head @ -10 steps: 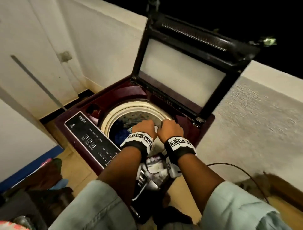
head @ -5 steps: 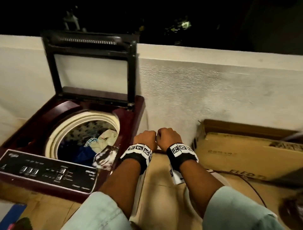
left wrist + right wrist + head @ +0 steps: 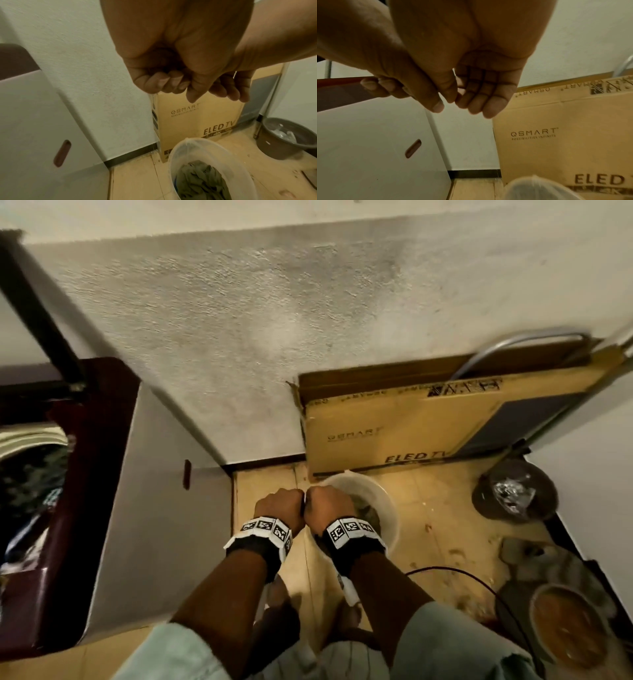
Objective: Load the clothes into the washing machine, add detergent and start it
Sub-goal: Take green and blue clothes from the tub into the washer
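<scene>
Both hands hang side by side, empty, over a translucent white bucket (image 3: 391,510) on the floor. My left hand (image 3: 279,506) has its fingers curled into the palm (image 3: 171,86). My right hand (image 3: 329,505) touches it, fingers loosely bent, palm showing (image 3: 458,102). An olive-grey garment (image 3: 200,180) lies crumpled in the bucket (image 3: 171,155). The maroon top-load washing machine (image 3: 92,440) stands at the left, its lid (image 3: 41,313) up and several clothes (image 3: 34,484) in the drum. No detergent is in view.
A cardboard TV box (image 3: 394,429) leans on the wall behind the bucket. A dark bin (image 3: 513,491) with crumpled plastic stands at the right. A black cable (image 3: 479,580) crosses the floor near a brown pot (image 3: 568,628). The machine's white side panel (image 3: 154,508) is close on my left.
My view and both hands have swung right, away from the machine's drum, to above the bucket on the floor. The hands stay together and empty.
</scene>
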`<state>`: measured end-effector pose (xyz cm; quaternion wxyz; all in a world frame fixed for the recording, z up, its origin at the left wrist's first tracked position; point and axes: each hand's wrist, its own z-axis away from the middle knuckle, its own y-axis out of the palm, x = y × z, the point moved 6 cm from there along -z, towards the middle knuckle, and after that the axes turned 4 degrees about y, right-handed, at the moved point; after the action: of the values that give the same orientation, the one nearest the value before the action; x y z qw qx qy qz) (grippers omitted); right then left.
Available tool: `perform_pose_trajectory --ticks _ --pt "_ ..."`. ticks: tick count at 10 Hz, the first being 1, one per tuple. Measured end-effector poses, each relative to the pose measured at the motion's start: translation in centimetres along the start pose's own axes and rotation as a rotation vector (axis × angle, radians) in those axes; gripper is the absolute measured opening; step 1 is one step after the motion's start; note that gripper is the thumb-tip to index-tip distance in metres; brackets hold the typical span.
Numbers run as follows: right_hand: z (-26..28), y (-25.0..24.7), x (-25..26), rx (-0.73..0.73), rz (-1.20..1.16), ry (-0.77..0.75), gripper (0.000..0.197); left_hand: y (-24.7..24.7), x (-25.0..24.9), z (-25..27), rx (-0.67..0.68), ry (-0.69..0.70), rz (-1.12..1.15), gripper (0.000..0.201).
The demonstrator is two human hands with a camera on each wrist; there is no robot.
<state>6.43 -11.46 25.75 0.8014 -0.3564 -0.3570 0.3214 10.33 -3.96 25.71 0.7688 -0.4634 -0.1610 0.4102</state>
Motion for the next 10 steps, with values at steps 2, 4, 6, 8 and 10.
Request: perform_pose_trajectory --ticks 2,4,6,8,10 --pt "-1.2 2.9 -4.3 0.076 -0.054 0.136 0.024 3.9 -2.6 -3.4 0.144 0.092 -0.015 0.026" --pt "-3.7 5.7 -7.8 0.178 -0.117 0.276 0.025 8.1 -3.9 -7.7 0.304 0.17 -0.006 0.033" --pt "-7.5 9.6 -12.0 0.269 -0.194 0.365 0.027 12.6 -4.8 -13.0 0.409 0.212 -0.016 0.031" --pt "-14.9 17.5 -18.1 0.332 -0.25 0.391 0.019 21.3 -5.6 -20.7 0.439 0.173 0.014 0.029" --pt "-22.4 27.6 -25.5 0.346 -0.281 0.456 0.025 31.0 -5.9 -27.7 0.433 0.089 0.115 0.028"
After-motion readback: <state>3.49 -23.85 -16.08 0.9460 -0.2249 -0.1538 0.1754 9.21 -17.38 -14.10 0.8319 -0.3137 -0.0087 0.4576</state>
